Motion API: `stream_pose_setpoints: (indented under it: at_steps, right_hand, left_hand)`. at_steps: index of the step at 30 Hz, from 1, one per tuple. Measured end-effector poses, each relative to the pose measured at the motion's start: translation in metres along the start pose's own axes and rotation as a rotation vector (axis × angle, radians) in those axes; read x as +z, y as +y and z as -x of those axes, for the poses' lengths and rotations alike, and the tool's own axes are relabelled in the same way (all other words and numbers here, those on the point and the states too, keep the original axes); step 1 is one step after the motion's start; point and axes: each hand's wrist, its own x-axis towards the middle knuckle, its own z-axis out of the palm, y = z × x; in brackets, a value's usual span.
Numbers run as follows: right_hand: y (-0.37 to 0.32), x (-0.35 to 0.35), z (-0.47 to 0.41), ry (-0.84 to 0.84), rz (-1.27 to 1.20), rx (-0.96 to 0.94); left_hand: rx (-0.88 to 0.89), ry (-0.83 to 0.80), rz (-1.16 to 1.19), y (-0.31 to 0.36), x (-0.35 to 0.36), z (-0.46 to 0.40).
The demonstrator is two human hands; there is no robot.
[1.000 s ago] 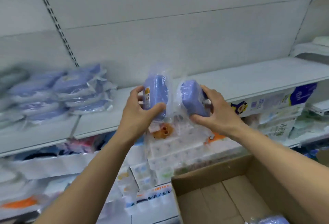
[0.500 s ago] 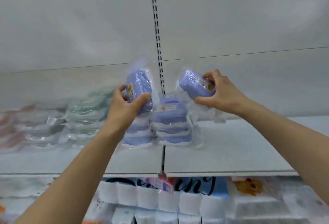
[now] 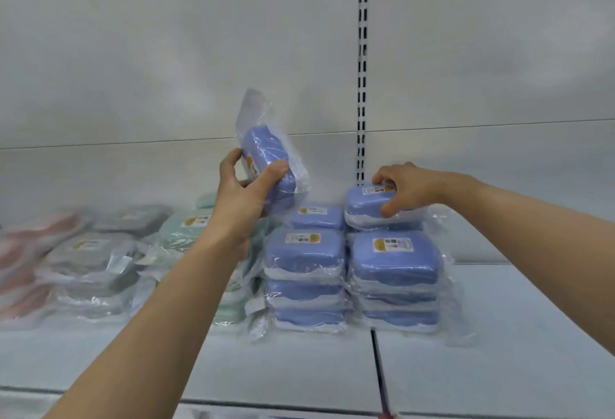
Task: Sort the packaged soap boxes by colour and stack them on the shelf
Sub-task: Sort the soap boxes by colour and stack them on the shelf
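Two hands grip blue soap boxes.

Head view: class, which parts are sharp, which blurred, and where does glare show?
Head view: the blue stacks and both hands, left and right, are fairly sharp; the grey and pink packs at far left smear into blur; glare glints off the plastic wrap.

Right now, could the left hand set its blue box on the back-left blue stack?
Probably yes. The left hand holds its blue box just above the back-left blue stack, whose top lies bare; the right hand is busy on the neighbouring stack.
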Motion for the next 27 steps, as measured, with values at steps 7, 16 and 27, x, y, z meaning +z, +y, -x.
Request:
stream_pose_setpoints:
  at_steps: [7,16,27]
  right_hand:
    - [-0.023,-0.005,0.020,0.068,-0.001,-0.059]
    - [-0.125,0.012,0.045,0.447,-0.894,-0.274]
    - [-0.103,-0.006,0.041,0.244,-1.132,-0.106]
  left_hand:
    - [-0.102,-0.045,0.080,-0.004,0.009,-0.011]
    - [-0.165,-0.153,0.085,0.008,0.036,-0.014]
    - [0.804,-0.172,-1.110,0.012,0.020,-0.034]
